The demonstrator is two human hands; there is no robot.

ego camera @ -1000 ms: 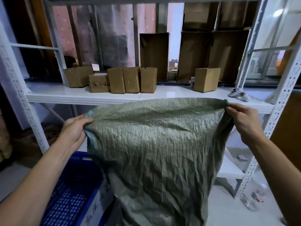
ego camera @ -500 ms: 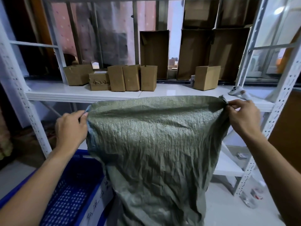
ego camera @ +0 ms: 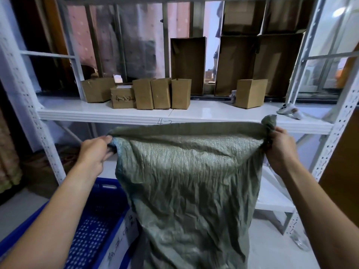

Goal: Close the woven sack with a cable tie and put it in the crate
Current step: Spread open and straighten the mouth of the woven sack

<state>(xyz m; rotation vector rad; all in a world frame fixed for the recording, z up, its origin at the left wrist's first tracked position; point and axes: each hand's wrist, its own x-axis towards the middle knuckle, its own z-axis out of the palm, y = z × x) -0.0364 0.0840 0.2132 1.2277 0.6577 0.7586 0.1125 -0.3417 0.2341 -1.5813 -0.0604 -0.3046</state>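
A crumpled grey-green woven sack (ego camera: 186, 181) hangs in front of me, its top edge stretched flat between my hands. My left hand (ego camera: 93, 154) grips the sack's top left corner. My right hand (ego camera: 279, 148) is closed around the bunched top right corner, a tuft of sack sticking up above the fist. The sack's bottom reaches the floor beside a blue perforated plastic crate (ego camera: 91, 226) at lower left, under my left forearm. No cable tie is visible.
A white metal shelving rack (ego camera: 194, 115) stands right behind the sack, with several small cardboard boxes (ego camera: 161, 93) and a white handheld device (ego camera: 289, 111) on its shelf. Its perforated uprights (ego camera: 334, 136) flank both hands. A lower shelf shows at right.
My hands have dropped a little and tightened on the corners; the right hand has gathered its corner into a bunch. The sack's mouth, bulging open before, is pulled flat and taut.
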